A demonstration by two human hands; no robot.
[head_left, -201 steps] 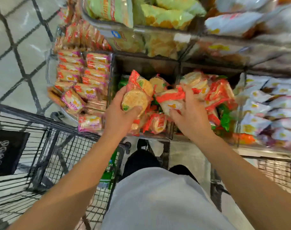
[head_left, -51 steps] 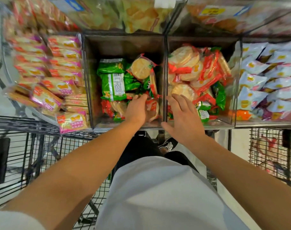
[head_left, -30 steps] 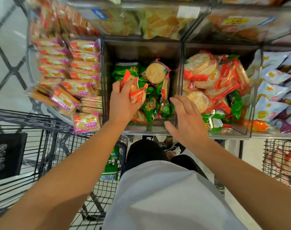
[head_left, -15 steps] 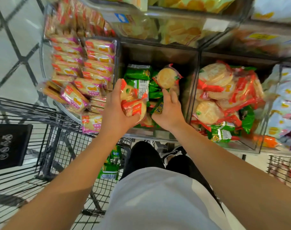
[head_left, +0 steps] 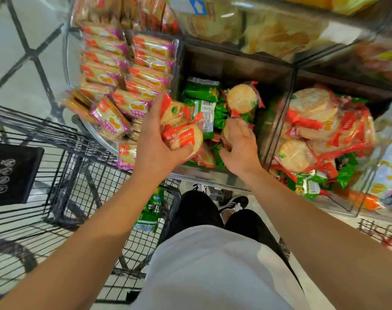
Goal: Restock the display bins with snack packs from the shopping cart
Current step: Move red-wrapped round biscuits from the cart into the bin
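head view: left hand (head_left: 156, 139) curls its fingers and thumb around two red-wrapped round cracker packs (head_left: 182, 128), held over the near left edge of the middle bin (head_left: 235, 66). at its 3 o'clock, the right hand (head_left: 241, 145) lies fingers-down in that bin, curled over another round pack (head_left: 231, 130) among green packs (head_left: 200, 89). shopping cart (head_left: 63, 175) sits at 8 o'clock, with green packs showing through its mesh.

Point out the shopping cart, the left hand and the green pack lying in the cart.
shopping cart (head_left: 56, 139), head view, top rim wire.
left hand (head_left: 156, 145), head view, back of hand.
green pack (head_left: 149, 217), head view, middle of its wrapper.
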